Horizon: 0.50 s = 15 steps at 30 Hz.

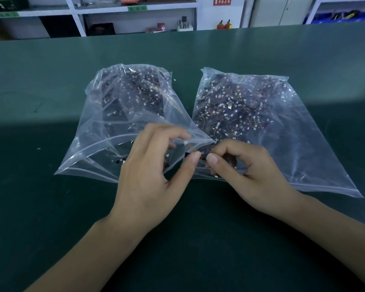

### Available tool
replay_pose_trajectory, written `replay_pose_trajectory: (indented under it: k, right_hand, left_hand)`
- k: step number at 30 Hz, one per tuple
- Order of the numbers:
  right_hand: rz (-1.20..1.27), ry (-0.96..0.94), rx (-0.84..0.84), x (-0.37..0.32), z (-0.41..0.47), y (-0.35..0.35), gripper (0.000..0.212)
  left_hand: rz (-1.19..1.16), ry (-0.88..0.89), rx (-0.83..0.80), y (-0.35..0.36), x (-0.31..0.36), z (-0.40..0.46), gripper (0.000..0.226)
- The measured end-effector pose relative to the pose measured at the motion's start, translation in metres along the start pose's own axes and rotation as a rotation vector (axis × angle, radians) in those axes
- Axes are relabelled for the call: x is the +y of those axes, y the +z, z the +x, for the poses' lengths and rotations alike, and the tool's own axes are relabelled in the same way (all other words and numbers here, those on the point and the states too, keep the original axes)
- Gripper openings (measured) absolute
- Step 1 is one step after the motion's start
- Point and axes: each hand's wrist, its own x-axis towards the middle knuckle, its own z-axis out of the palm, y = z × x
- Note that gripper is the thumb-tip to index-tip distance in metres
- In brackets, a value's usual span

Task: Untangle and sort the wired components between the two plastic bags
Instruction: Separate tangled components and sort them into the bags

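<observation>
On the dark green worktop (51, 207) lie two clear plastic bags, each heaped with dark wired components tipped with small white connectors. The left bag (105, 114) lies just beside the right bag (282, 127), and their near corners overlap. Above that overlap the two hands meet. The left hand (148, 171) and the right hand (247, 171) each pinch, between thumb and forefinger, one small dark component (202, 157), a thin wire (191, 146) running up from it to a white connector. Behind the bags, beyond the worktop's far edge, stand white shelves (135, 15).
</observation>
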Motion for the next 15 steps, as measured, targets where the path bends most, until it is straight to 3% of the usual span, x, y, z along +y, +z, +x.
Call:
replay_pose_trajectory:
  k: [5, 10, 15]
  right_hand:
    - [-0.057, -0.050, 0.026, 0.0007, -0.0008, 0.0007, 0.024]
    - [-0.038, -0.036, 0.047, -0.0011, -0.0007, -0.0002, 0.019]
    - [-0.039, -0.024, 0.047, -0.0020, -0.0012, 0.0002, 0.018]
  left_hand:
    - [0.032, -0.042, -0.057, -0.0006, -0.0041, -0.0006, 0.014]
    - [-0.069, -0.124, -0.085, 0.0028, -0.0026, -0.0020, 0.025]
    - [-0.068, -0.071, -0.102, 0.0046, -0.0031, -0.0022, 0.020]
